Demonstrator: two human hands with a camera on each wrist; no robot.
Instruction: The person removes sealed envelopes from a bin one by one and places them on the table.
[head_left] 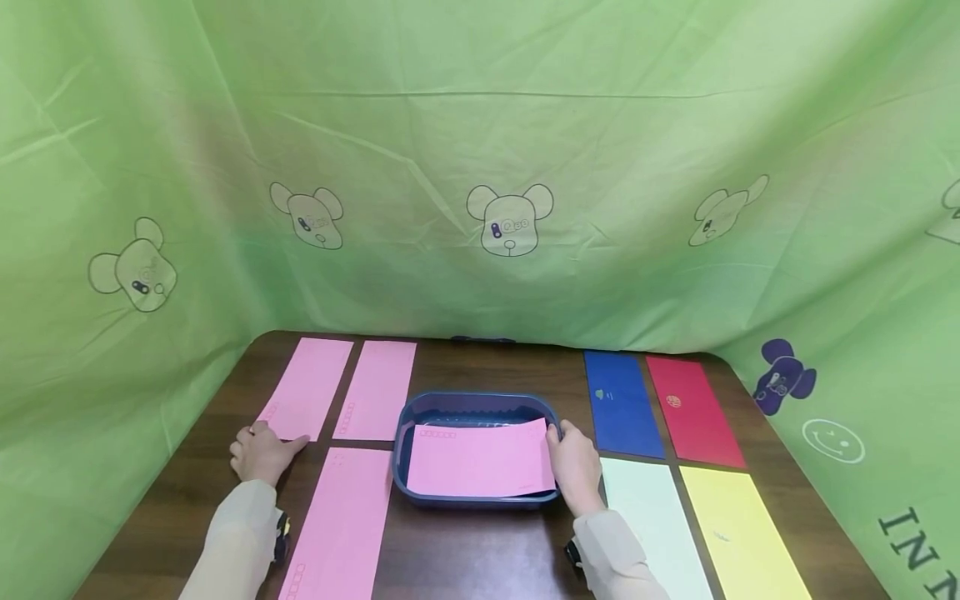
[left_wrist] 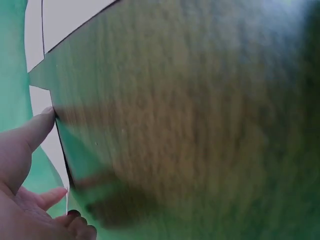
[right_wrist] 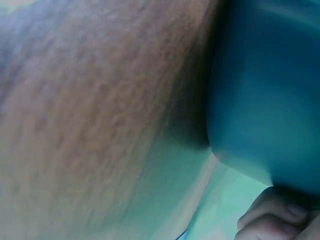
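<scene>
At the far left of the head view, my left hand is at the near end of a pink envelope. In the left wrist view the thumb lies on one corner of that envelope, and the fingers hold the opposite corner, where the paper bends. My right hand grips the right end of a dark blue plastic tub. Another pink envelope lies sideways in the tub, close by the right thumb. In the right wrist view, curled fingers show below the tub's wall.
Two more pink envelopes lie left of the tub, one behind and one in front. To the right are a blue envelope, a red one, a pale green one and a yellow one. Green cloth surrounds the wooden table.
</scene>
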